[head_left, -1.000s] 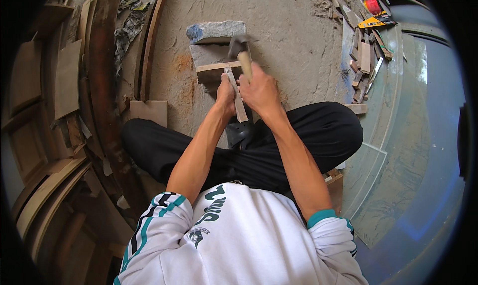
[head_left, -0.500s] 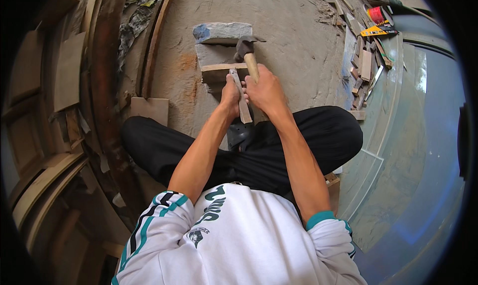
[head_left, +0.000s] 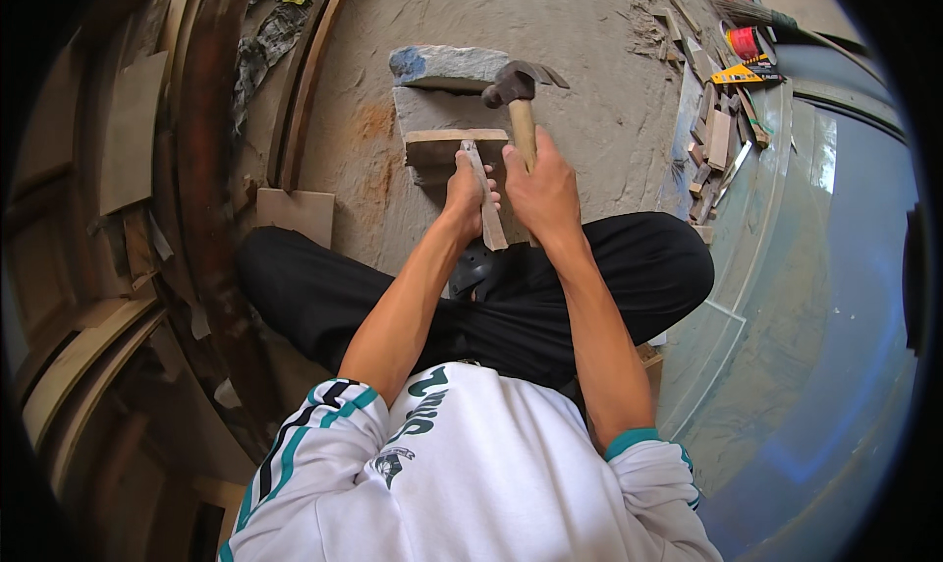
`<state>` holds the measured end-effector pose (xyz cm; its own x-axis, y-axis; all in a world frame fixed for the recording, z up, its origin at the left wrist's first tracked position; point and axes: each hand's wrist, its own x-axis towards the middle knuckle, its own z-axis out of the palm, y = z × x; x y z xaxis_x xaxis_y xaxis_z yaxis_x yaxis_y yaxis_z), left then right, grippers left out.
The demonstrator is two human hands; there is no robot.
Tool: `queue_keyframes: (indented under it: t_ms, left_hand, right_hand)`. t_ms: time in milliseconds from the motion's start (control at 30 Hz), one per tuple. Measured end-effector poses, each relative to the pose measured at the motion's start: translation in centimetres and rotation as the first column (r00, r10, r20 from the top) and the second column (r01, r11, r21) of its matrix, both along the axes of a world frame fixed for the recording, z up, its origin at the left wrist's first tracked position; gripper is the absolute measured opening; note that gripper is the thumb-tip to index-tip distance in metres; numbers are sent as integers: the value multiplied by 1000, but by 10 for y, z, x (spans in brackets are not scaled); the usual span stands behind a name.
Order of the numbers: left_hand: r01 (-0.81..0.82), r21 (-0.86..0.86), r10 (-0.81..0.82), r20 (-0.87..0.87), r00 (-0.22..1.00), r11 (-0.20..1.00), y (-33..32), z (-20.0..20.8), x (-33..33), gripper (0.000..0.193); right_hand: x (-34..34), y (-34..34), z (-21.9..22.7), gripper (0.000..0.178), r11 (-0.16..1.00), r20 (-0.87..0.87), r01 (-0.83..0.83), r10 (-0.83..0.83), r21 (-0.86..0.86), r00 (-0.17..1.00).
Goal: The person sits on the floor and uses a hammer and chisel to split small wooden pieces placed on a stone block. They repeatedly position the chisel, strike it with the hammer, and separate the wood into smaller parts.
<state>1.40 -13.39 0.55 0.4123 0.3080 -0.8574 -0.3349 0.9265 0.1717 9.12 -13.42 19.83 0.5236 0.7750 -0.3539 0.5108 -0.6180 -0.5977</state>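
In the middle, my left hand [head_left: 464,193] is closed around a narrow wooden strip [head_left: 491,218]. The strip's far end meets the edge of a wooden board [head_left: 428,138] that lies across a grey block [head_left: 417,107]. My right hand [head_left: 546,191] grips a claw hammer [head_left: 523,128] by its pale wooden handle. The dark hammer head hangs over the block's right side, apart from the strip. Behind the block lies a rough stone [head_left: 457,65] with a blue patch on its left end. Whether anything small sits at the strip's tip is too fine to tell.
Long timbers [head_left: 306,81] and panels [head_left: 133,135] crowd the left side. To the right lie wood offcuts [head_left: 719,140], a yellow-and-black tool [head_left: 747,75], a red spool [head_left: 744,43], a broom [head_left: 751,10] and glass sheets [head_left: 776,267]. My crossed legs [head_left: 638,267] frame the work spot.
My right hand and the hammer have shifted to the right, away from the strip, and the hammer head shows larger. My left hand keeps its hold on the strip.
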Motion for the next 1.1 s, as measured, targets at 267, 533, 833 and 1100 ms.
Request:
queue_keyframes:
  t_ms: [267, 533, 833, 1100]
  left_hand:
    - [36, -4, -36, -18, 999, 999, 2, 15, -4, 65]
    - [20, -149, -3, 114, 993, 989, -6, 42, -17, 63]
    - [84, -58, -90, -111, 990, 995, -6, 55, -9, 63]
    - [56, -80, -58, -24, 998, 995, -4, 49, -7, 60]
  right_hand:
    - [6, -6, -14, 35, 993, -235, 47, -71, -105, 969]
    - [8, -9, -20, 37, 997, -211, 30, -14, 72, 977]
    - [15, -2, -20, 31, 990, -28, -2, 6, 139, 1000]
    - [9, -4, -20, 35, 985, -316, 36, -88, -166, 945]
